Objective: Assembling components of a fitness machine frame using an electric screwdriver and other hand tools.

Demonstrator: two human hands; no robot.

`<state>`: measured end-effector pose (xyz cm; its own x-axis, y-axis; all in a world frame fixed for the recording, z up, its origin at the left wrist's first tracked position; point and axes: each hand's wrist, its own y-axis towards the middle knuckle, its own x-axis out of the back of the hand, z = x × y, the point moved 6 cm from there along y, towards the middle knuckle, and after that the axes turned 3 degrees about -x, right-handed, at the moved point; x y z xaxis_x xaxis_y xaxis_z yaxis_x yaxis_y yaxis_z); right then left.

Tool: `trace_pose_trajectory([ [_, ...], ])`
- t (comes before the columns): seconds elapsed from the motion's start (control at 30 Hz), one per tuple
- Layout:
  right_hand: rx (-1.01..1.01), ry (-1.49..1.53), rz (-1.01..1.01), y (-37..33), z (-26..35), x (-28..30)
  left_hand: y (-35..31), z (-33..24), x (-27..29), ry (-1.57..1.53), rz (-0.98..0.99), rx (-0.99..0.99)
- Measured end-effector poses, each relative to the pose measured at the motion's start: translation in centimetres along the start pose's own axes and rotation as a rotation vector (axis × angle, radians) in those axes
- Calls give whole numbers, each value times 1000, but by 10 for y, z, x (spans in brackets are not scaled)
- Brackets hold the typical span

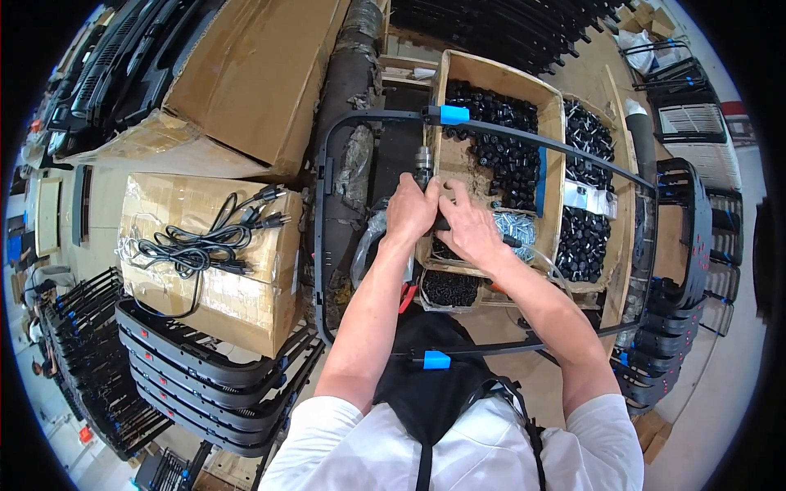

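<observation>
Left hand (411, 210) grips a black cylindrical drill (423, 175), likely heavy, best held behind its far silver metal chuck (423, 156); right hand (471, 232), hold unclear.

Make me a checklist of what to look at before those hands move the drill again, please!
1. Left hand around the drill: ok, just behind the chuck.
2. Right hand gripping too: cannot tell; its fingertips are partly hidden.
3. Bit touching the black frame: cannot tell; it points at the bar near a blue clip.
4. Silver fasteners close by: ok, beside the right hand.
5. Black cords away from the drill: ok, bundled on a cardboard box.
</observation>
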<state>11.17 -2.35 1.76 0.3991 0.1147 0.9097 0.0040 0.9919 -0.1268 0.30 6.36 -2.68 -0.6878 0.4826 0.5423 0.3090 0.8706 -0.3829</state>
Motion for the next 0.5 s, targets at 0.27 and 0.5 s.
trace_pose_trajectory([
  [0.27,-98,-64,99,-3,-5,-9,-2,2,-2,-25,-15,-2],
  [0.5,-123,-54,108,1,-10,-5,0,-3,-2,-13,-19,-9],
])
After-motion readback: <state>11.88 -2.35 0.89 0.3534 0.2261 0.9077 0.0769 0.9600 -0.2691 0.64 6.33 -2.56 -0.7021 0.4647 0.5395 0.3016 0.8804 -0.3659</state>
